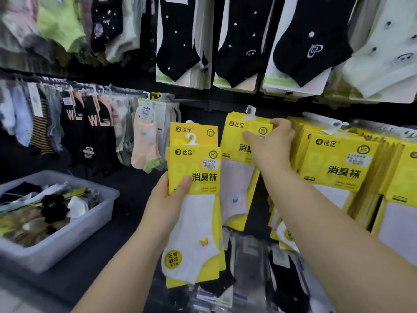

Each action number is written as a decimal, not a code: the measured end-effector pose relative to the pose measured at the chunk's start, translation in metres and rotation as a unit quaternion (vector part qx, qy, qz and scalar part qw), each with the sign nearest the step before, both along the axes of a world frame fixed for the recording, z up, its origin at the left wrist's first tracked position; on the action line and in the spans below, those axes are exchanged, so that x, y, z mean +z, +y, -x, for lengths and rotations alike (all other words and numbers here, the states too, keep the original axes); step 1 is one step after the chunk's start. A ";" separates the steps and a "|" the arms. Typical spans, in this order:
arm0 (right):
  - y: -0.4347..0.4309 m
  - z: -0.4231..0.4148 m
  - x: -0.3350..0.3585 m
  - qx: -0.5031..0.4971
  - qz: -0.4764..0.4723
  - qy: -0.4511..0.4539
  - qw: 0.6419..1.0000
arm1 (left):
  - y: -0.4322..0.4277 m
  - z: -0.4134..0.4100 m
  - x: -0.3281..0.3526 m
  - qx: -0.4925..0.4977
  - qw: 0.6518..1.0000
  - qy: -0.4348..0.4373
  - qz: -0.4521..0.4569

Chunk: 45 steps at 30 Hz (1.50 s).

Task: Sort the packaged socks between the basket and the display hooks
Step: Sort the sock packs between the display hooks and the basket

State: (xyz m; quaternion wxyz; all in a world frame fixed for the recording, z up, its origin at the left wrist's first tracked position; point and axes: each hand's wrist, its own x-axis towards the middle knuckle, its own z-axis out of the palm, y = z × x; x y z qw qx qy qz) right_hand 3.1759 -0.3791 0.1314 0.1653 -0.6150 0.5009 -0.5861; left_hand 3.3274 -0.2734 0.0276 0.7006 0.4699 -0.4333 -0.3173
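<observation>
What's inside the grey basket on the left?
The basket holds a heap of socks, white, black and olive, some on yellow-green cards. Anything beneath that top layer is covered.

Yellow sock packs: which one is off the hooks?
The butterfly-sock pack gripped by the left hand; the hanging packs beside it are on hooks, one pinched by the right hand.

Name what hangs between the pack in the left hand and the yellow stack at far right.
Head view: another bunch of yellow packs hangs there on a hook, its top gripped by the right hand.
</observation>
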 end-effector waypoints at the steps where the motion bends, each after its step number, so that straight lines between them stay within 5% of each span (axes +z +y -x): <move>1: 0.009 -0.001 -0.008 -0.020 0.034 0.018 0.999 | 0.002 0.000 -0.001 0.000 1.000 0.002 -0.006; 7: 0.064 -0.019 -0.050 0.013 0.165 0.066 0.984 | 0.013 0.006 -0.012 -0.026 0.999 0.030 -0.010; 9: 0.073 -0.026 -0.058 0.083 0.132 0.079 0.985 | 0.016 0.010 -0.017 -0.040 0.999 0.031 0.007; 13: 0.070 -0.026 -0.056 0.189 -0.048 -0.035 0.980 | 0.017 0.012 -0.021 -0.051 0.998 0.039 0.022; 18: 0.054 -0.003 -0.050 0.238 -0.079 -0.084 0.964 | 0.010 0.017 -0.023 -0.068 0.995 0.073 -0.004; 27: 0.026 0.026 -0.003 0.119 -0.007 -0.149 0.982 | 0.005 -0.012 -0.021 0.046 0.998 0.027 0.025; 36: -0.007 0.001 0.029 0.058 -0.011 -0.044 0.997 | 0.004 -0.028 -0.026 0.079 0.996 -0.041 0.006; 39: -0.005 0.005 0.023 0.021 0.007 -0.062 0.998 | 0.005 -0.026 -0.026 0.060 0.998 -0.006 0.004; 42: 0.016 0.006 0.002 -0.054 0.103 0.025 0.993 | 0.004 -0.021 -0.025 0.023 0.999 0.046 0.008; 45: 0.041 -0.003 -0.023 0.059 0.075 0.074 0.993 | 0.002 -0.011 -0.024 -0.011 0.998 0.062 0.012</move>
